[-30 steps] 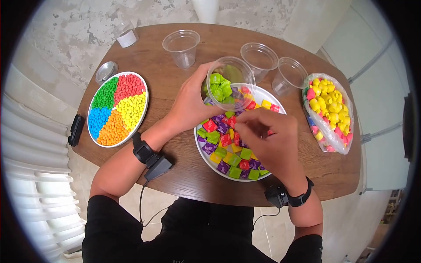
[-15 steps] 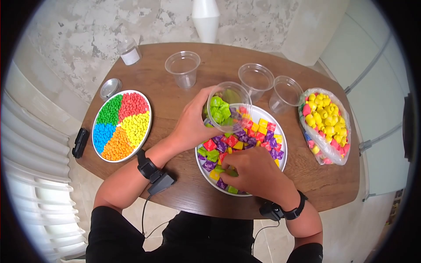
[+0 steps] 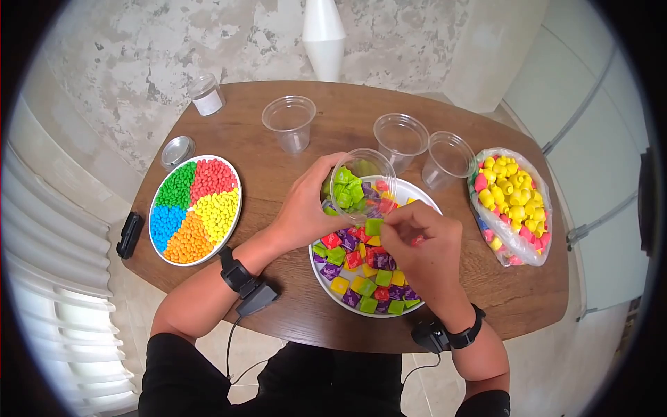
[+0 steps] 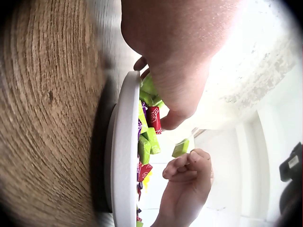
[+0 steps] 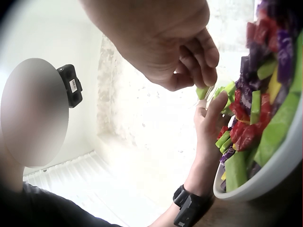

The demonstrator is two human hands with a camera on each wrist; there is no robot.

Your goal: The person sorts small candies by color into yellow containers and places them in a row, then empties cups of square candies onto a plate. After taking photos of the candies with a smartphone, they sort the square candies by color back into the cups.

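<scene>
My left hand point(image 3: 306, 208) holds a clear plastic cup point(image 3: 377, 174) tilted over the near side of a white plate point(image 3: 322, 286). Several green wrapped candies point(image 3: 345, 187) lie inside the cup. Between thumb and fingertips, my right hand point(image 3: 429, 247) pinches one green wrapped candy point(image 3: 373, 227), just below the cup's rim in the head view. The left wrist view shows this candy point(image 4: 180, 148) raised off the plate. Red, purple, yellow and green wrapped candies are spread loosely across the plate under both hands.
Three clear plastic cups, one at the back point(image 3: 289, 121), stand behind the plate. At left lies a plate of color-sorted small candies point(image 3: 240, 201), near a jar point(image 3: 207, 97) and a metal lid point(image 3: 178, 151). A plastic bag point(image 3: 517, 243) of yellow and pink pieces sits right.
My right hand went down to the candies on the plate, then rose toward the cup with a green candy pinched. The left hand keeps holding the cup. The head view has tilted.
</scene>
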